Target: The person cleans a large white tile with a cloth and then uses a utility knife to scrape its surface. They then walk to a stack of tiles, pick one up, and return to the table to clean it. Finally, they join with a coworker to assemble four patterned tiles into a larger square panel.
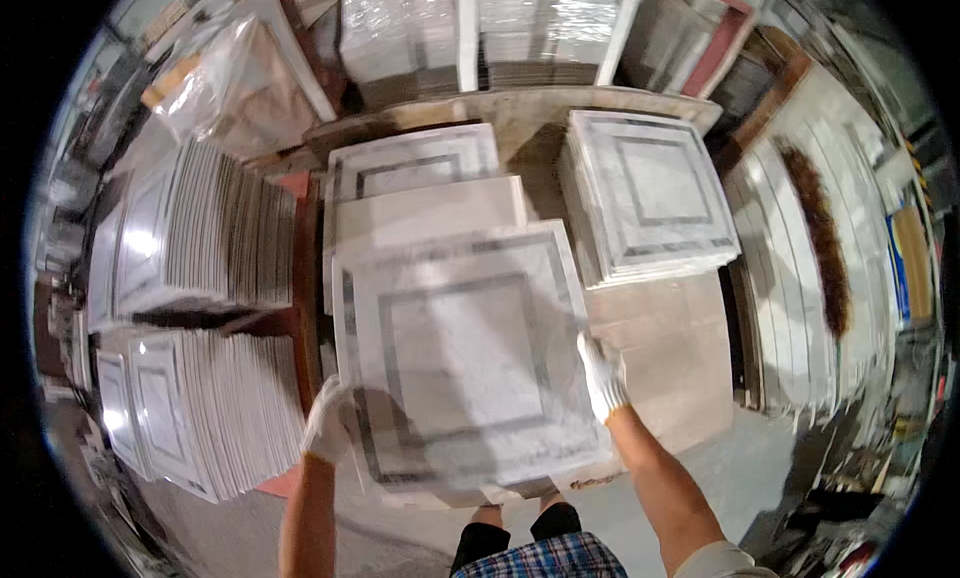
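- Marble tile (465, 353), a large square slab in white with a grey inlaid border frame, is the biggest thing in the middle of the scene; it is held flat between the two hands, above a pile of like tiles (420, 213) that runs away toward the far side.
- Far of that pile stand wrapped packs of tiles (400, 33) under clear plastic film, on a pale wooden ledge.
- To the right lies a flat stack of framed tiles (655, 193), white with grey bands, its top face up, well apart from the held tile.
- Further right a row of pale slabs (790, 268) stands on edge, with a dark brown strip along it.
- To the left, two blocks of tiles on edge (190, 233), one far and one near, show their thin sides like book pages.
- Below and right of the held tile is a bare beige slab (670, 353), then grey floor (740, 478).
- The left hand (327, 423), in a white glove, is closed on the near left edge of the marble tile.
- The right hand (603, 376), also gloved in white, grips the tile's right edge, fingers curled over the rim.
- At the near edge a checked garment (540, 560) shows between the bare forearms.
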The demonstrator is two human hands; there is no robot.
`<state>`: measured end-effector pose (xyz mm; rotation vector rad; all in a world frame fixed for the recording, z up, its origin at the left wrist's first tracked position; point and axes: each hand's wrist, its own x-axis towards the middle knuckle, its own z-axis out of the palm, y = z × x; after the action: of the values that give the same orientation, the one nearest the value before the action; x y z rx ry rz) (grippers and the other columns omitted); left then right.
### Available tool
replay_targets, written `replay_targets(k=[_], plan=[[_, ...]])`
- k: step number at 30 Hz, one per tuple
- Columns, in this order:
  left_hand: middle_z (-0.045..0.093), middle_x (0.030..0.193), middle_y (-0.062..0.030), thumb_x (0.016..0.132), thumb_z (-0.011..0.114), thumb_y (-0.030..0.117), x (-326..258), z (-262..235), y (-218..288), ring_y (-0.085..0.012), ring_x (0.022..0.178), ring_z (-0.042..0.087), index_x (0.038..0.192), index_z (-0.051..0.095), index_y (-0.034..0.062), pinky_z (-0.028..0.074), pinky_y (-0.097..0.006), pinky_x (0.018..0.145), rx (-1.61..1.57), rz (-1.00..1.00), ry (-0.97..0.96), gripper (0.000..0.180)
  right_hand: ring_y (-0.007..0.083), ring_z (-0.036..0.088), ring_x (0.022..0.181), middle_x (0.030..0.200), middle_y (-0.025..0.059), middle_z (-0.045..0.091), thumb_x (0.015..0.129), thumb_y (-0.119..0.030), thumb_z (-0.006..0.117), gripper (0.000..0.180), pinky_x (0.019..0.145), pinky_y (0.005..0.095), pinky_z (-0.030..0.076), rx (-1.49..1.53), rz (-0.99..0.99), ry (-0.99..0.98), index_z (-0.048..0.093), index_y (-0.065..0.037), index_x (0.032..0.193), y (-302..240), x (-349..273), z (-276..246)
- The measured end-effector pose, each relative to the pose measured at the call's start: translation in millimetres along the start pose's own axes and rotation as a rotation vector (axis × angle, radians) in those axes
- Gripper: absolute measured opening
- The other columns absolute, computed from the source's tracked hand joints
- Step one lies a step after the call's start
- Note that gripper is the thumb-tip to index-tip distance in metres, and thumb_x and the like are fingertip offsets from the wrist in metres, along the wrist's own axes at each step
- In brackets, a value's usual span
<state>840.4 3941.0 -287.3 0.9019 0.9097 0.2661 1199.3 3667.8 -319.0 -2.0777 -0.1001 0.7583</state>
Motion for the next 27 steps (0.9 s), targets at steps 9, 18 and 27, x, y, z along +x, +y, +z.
replay_targets(k=[9,18,27], plan=[[0.066,0.096,-0.0094,0.098,0.055,0.039,-166.3,95.1,9.3,-0.0218,0.082,0.064,0.115,0.062,0.0008,0.054,-0.038,0.072,0.030,-0.279,0.114,0.043,0.0149,0.061,0.078,0.081,0.0117,0.069,0.097,-0.037,0.062,0.038,0.073,0.0325,0.050,0.075,0.163,0.281,0.071,0.000,0.106,30.0,-251.6,-160.3],[0.064,0.119,-0.0108,0.098,0.057,0.039,-234.7,276.8,-13.8,-0.0236,0.097,0.063,0.135,0.057,0.0064,0.051,-0.041,0.085,0.274,-0.412,-0.198,0.049,0.0261,0.067,0.088,0.093,0.0202,0.070,0.097,-0.050,0.056,0.053,0.081,0.0384,0.051,0.130,0.396,0.532,0.069,0.000,0.110,94.3,-455.5,-325.9],[0.063,0.127,-0.0112,0.099,0.055,0.039,-353.3,559.3,-67.5,-0.0285,0.119,0.058,0.134,0.056,0.0045,0.043,-0.044,0.106,0.504,-0.549,-0.591,0.049,0.0369,0.067,0.105,0.107,0.0218,0.071,0.096,-0.050,0.054,0.052,0.090,0.0401,0.050,0.487,0.383,0.983,0.070,-0.003,0.113,222.3,-584.3,-452.2]])
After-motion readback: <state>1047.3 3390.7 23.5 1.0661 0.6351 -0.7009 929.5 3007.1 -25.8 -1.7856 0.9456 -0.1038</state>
